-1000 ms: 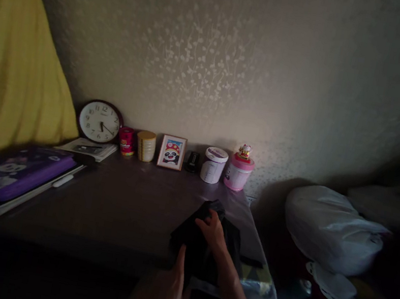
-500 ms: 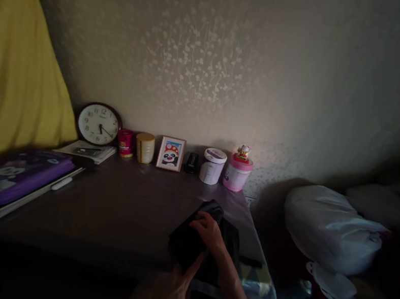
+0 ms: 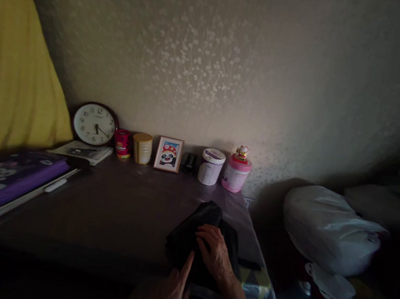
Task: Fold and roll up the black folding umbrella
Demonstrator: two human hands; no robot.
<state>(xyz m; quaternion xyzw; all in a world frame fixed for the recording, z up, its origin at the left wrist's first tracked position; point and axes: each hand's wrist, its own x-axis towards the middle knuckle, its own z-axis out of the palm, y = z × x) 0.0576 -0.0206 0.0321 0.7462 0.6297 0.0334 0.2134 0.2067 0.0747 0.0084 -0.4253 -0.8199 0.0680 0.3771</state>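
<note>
A bunched piece of black cloth [image 3: 186, 229], apparently folded, lies near the right end of the table; its exact kind is too dark to make out. My right hand [image 3: 215, 252] rests on top of it, fingers laid side by side and slightly bent, thumb apart. Below and to the left is my left hand [image 3: 172, 296], its index finger stretched forward against the cloth's near side. The left hand's other fingers are partly in shadow. A dark strap-like strip [image 3: 249, 264] sticks out to the right of the cloth.
Along the wall stand a clock [image 3: 95, 124], a red can [image 3: 122, 144], a yellow-lidded tin [image 3: 142, 148], a panda picture frame [image 3: 168, 154], a white tub [image 3: 211, 168] and a pink tub [image 3: 236, 175] with a figurine. A purple case [image 3: 9, 178] lies left; a white plastic bag [image 3: 329, 229] sits right.
My right hand has shifted slightly right and down and now lies flatter on the cloth. The left index finger is still stretched against it. The view has moved slightly.
</note>
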